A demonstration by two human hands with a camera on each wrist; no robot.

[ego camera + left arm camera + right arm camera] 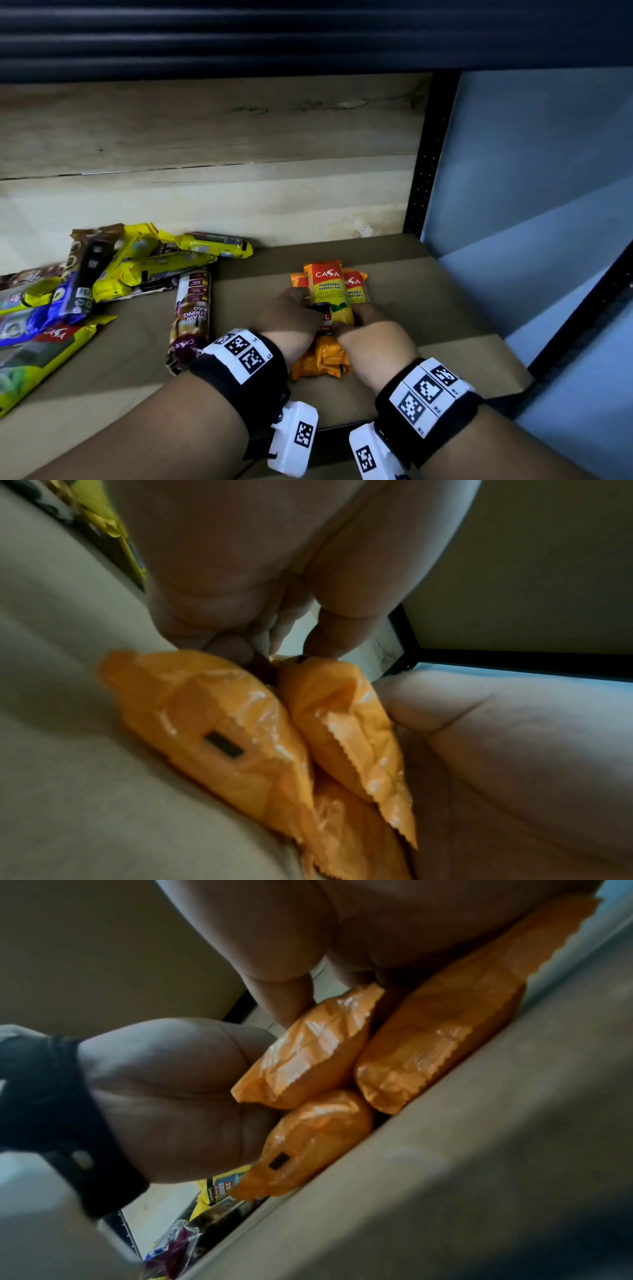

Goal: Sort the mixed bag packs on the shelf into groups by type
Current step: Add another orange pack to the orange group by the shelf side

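Right now both the left hand (pixel 291 317) and right hand (pixel 371 334) curl their fingers around the glossy orange garbage-bag packs (pixel 329 291) on the brown shelf board (pixel 445 308), and squaring their edges together, well apart from the mixed pile (pixel 102 274), would serve best.

A pale, grained wooden back panel (pixel 212 144) closes off the rear of the unit, a thin crack running along it. To its right rises a black perforated metal upright post (pixel 424 161), and past it a light blue wall (pixel 541 164). Overhead runs a dark ribbed metal band (pixel 308 34). Black wrist straps carrying white square-coded marker blocks (pixel 241 353) appear in the foreground.
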